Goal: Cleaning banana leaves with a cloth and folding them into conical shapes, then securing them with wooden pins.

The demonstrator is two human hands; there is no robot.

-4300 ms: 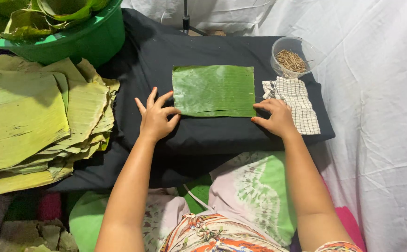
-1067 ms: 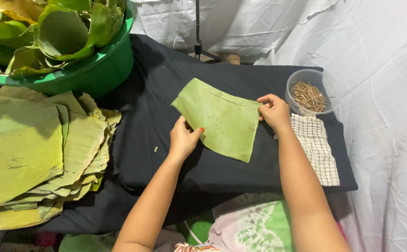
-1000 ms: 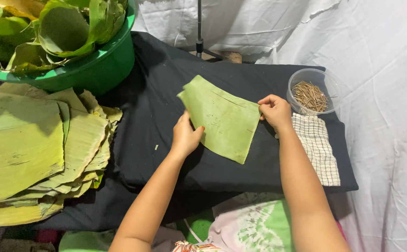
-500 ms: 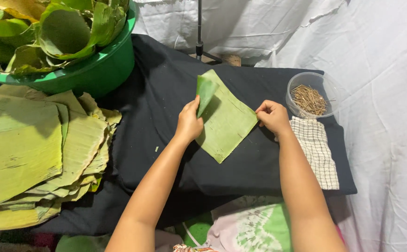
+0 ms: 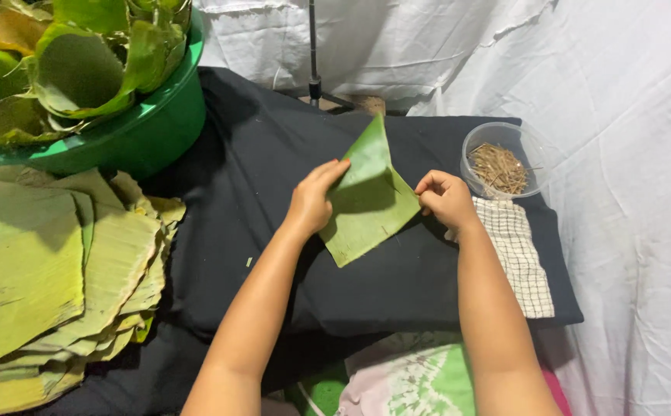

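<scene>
Both hands grip the same folded green leaf piece (image 5: 368, 202), each from its own side. The left hand (image 5: 312, 202) lies on the leaf's left edge with the fingers stretched flat and close together, and it lifts that side so the leaf's far tip stands up, pointing away from the person. The right hand (image 5: 445, 200) is curled, and its fingertips pinch the right corner of the leaf against the black cloth (image 5: 274, 154).

The leaf lies between the two hands, in the middle of the cloth. Its long axis runs from near to far, leaning slightly to the right at the far end. The near corner stays flat on the cloth; the far part is raised. Both hands touch it, so neither is nearer.

Both forearms come from the near edge and lean slightly toward each other. Just right of the right hand are a checked cloth (image 5: 522, 254) and a clear bowl of thin sticks (image 5: 501, 163). Far left stand a green basin of leaves (image 5: 143, 131) and a stack of flat leaves (image 5: 43, 270).
</scene>
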